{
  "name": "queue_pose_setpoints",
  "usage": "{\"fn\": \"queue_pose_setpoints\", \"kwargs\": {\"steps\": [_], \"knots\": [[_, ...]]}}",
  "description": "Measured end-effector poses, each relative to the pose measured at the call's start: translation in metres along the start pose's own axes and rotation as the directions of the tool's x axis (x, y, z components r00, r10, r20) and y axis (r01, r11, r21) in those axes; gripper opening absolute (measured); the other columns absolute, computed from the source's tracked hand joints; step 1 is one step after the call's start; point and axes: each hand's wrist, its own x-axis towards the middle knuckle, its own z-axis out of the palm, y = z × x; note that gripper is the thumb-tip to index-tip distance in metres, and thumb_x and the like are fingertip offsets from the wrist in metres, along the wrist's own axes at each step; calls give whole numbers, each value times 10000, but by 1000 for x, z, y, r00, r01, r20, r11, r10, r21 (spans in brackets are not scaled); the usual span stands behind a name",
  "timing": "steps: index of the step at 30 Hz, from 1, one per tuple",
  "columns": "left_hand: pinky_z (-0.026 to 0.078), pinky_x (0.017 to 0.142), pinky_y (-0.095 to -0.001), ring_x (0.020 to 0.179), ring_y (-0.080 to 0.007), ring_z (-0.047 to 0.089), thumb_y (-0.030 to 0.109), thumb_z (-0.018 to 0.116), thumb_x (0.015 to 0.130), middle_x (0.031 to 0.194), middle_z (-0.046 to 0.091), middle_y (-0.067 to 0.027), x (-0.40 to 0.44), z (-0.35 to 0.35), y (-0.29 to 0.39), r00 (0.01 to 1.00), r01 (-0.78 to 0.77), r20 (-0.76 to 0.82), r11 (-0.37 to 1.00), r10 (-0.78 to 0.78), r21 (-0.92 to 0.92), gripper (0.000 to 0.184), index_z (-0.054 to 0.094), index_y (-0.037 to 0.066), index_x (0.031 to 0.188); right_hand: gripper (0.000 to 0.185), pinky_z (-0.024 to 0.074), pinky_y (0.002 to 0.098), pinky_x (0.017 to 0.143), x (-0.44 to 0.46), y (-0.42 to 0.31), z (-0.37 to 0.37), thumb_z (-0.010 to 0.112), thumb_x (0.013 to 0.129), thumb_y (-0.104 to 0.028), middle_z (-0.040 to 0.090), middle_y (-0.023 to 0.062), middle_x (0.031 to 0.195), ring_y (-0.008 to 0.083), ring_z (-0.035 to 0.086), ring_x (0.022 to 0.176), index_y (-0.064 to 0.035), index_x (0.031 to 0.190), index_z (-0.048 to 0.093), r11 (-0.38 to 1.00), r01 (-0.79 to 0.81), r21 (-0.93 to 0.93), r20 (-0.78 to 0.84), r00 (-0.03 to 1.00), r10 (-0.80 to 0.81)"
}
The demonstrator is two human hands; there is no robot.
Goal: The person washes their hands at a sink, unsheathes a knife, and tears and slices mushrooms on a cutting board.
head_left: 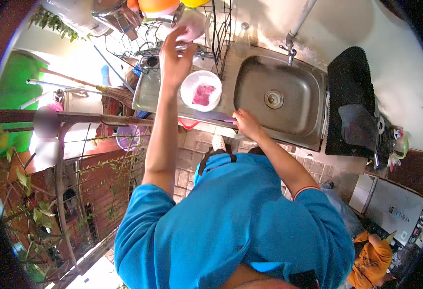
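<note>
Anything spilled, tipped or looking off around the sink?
No spill or tipping that I can see: the white bowl sits upright with the pinkish-red food inside. The only oddity is the wall behind the tap, which looks blotched brown.

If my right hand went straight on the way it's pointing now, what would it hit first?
Most likely the white bowl with the reddish piece inside. Depth is unclear, though, so your right hand, holding the knife, might pass over the rim instead.
</note>
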Motion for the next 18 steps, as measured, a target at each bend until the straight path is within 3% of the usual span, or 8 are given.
{"fn": "queue_pose_setpoints", "kwargs": {"steps": [5,7,9,11,12,13,15,18], "knots": [[457,710,-236,819,-88,538,-55,571,852,949,583,-33,-100,-19,-19,986,132,-74,965,-153,-228,391,539,-17,1239,215,480,518,782,-10,10,-15,591,922,-172,615,238,909,421,608,870,-11,1051,530,997,51,53,153,986,-58],[426,700,-223,783,-72,494,-95,565,843,865,522,-2,-146,-15,-32,947,245,-98,887,-305,-391,401,515,-14,1232,190,478,529,758,-28,16,-30,524,953,-166,627,252,896,430,610,830,0,1047,521,983,17,185,6,1000,-18],[402,696,-207,757,-74,467,-90,560,848,841,489,9,-198,-3,-54,900,318,-128,828,-417,-463,420,493,2,1252,200,486,495,731,-51,29,-50,471,980,-177,638,233,868,399,624,812,3,1041,533,980,56,193,16,998,-61],[406,728,-215,826,-77,511,-13,590,869,890,538,-12,-242,21,-60,710,397,-189,608,-678,-688,428,482,43,1279,207,477,394,638,-78,39,-62,471,994,-187,613,161,770,280,612,690,1,1023,551,882,-136,451,-48,983,177],[416,767,-245,889,-98,533,41,612,880,957,575,-40,-257,40,-55,675,470,-135,564,-726,-680,468,454,64,1320,247,392,275,544,-90,41,-69,463,1026,-234,525,47,685,124,498,584,-17,999,578,708,-272,652,52,947,317],[425,805,-275,952,-119,555,95,633,891,1023,612,-68,-265,65,-42,633,540,-79,512,-770,-668,513,425,86,1360,247,392,275,544,-99,45,-78,463,1026,-234,525,47,685,124,498,584,-17,999,578,713,-269,647,67,952,299],[405,927,-344,1090,-176,555,166,683,887,1189,629,-135,-272,119,-10,616,648,158,383,-771,-659,681,315,116,1458,281,302,218,499,-113,52,-95,444,1048,-271,445,-30,670,43,383,561,-38,1004,595,375,-184,908,70,952,297],[373,1022,-399,1156,-231,544,128,728,857,1276,600,-193,-254,182,47,670,603,310,251,-675,-757,860,178,92,1517,309,277,211,495,-124,42,-124,434,1056,-296,420,-47,665,39,357,564,-44,1001,603,386,-110,916,-1,961,278]]}}
